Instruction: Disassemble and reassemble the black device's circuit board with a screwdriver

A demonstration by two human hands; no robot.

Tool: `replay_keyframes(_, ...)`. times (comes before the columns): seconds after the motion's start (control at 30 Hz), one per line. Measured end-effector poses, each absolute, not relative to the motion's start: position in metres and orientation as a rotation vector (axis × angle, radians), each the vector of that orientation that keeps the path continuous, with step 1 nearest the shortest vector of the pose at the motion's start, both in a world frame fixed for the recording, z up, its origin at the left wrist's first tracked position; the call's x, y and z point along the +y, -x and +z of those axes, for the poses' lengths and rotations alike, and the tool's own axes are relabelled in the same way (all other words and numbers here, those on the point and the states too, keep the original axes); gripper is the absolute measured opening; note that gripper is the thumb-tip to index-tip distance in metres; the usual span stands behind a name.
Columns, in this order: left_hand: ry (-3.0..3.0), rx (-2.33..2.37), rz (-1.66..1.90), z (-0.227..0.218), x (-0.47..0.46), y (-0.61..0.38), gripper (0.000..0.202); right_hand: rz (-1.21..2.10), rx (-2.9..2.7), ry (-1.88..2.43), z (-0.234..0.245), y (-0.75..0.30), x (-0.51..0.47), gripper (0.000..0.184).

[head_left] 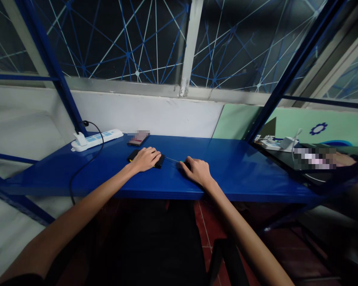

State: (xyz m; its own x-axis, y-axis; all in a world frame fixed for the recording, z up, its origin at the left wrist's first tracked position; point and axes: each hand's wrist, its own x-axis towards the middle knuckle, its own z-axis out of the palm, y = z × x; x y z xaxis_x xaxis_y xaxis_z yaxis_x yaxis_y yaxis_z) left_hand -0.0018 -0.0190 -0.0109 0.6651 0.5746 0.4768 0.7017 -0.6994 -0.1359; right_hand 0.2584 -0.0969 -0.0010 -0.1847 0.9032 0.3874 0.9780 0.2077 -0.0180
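On the blue table, my left hand (147, 158) lies palm down over a flat black object (160, 162) with a bit of yellow at its left end. Its fingers are stretched out across the top. To the right, my right hand (197, 169) is curled round a small dark object (187, 164) with a speck of green. Most of that object is hidden by the fingers, so its kind is unclear. A thin pale cord (172, 159) runs between the flat black object and my right hand.
A white power strip (109, 137) with a plug and black cable (92, 159) sits at the left of the blue table (232, 174). A blurred phone-like item (139, 138) lies behind my left hand. Blue frame posts (67, 101) flank the table; another person's hand (344, 159) is at far right.
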Motion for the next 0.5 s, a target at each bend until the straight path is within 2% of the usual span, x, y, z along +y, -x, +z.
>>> replay_keyframes(0.33,2.576,-1.002,-0.577,-0.0116,-0.0191,0.002,0.044,-0.301,-2.182,1.75,-0.0014,-0.2601,-0.0951,0.039)
replay_keyframes(0.5,2.567,-1.002,-0.578,-0.0118,-0.0186,0.0021,0.045,-0.293,-2.19,1.812,-0.0034,-0.2607,-0.0922,0.042)
